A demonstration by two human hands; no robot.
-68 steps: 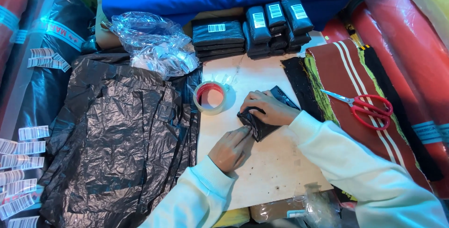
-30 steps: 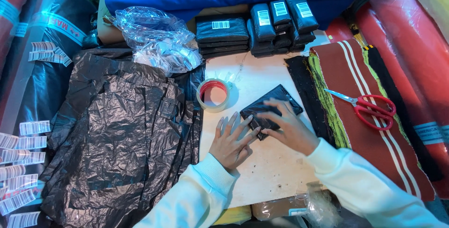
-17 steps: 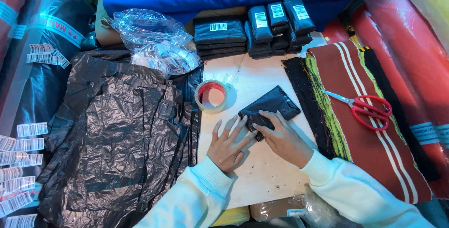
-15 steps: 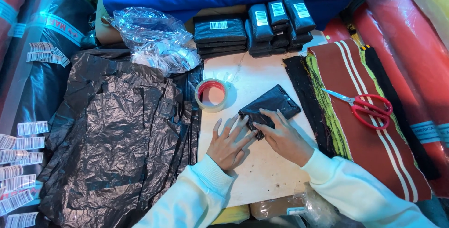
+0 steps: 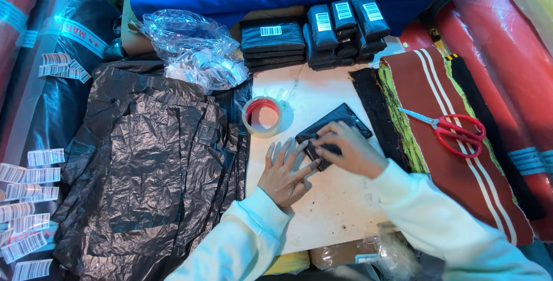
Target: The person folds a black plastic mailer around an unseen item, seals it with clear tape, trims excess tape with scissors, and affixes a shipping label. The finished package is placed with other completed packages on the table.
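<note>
Left hand (image 5: 286, 172) lies flat with its fingers spread, right hand (image 5: 345, 149) presses down on the small black plastic-wrapped packet (image 5: 334, 132) mid-counter (image 5: 340, 217); I'd keep that flap pinned flat so the wrap stays tight. Tape roll (image 5: 263, 117) sits just beyond, touching nothing, crumpled black bags (image 5: 150, 166) crowd the left edge, red scissors (image 5: 455, 131) lie right, finished packets (image 5: 314, 33) are stacked at the far edge.

Left hand (image 5: 286, 171) flat on white surface (image 5: 334, 217), fingertips touching black packet (image 5: 340, 128). Right hand (image 5: 348, 151) presses on packet's near end. Tape roll (image 5: 263, 117) just beside; red scissors (image 5: 455, 131) well apart.
</note>
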